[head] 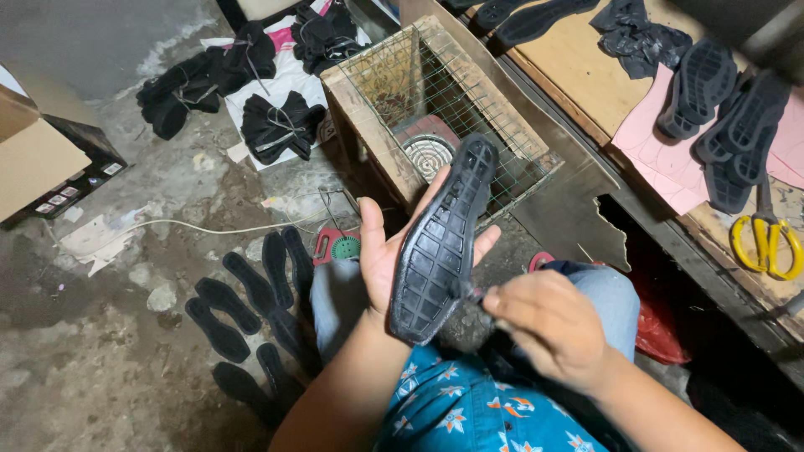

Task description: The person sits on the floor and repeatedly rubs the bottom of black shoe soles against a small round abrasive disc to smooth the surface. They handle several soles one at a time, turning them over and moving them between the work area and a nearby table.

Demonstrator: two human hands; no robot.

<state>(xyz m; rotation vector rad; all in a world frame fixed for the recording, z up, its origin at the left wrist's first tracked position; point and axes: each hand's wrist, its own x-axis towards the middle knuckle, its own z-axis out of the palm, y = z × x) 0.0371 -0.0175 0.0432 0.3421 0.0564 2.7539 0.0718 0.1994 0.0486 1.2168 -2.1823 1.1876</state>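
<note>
A black rubber shoe sole (440, 243) with a ridged tread lies tread-up across the palm of my left hand (387, 251). Its toe points away from me toward a wooden box. My right hand (548, 322) is closed beside the sole's heel edge, its fingertips pinched around a small dark tool that touches the sole's rim. What the tool is cannot be made out. Both hands are over my lap, above blue jeans and a patterned blue shirt.
A wooden box with a wire mesh top (435, 100) and a round heater coil inside stands ahead. Black insoles (251, 310) lie on the concrete floor at left. Bundled shoe uppers (276, 125) lie farther back. A workbench (586, 92) at right carries soles (729, 117) and yellow scissors (766, 238).
</note>
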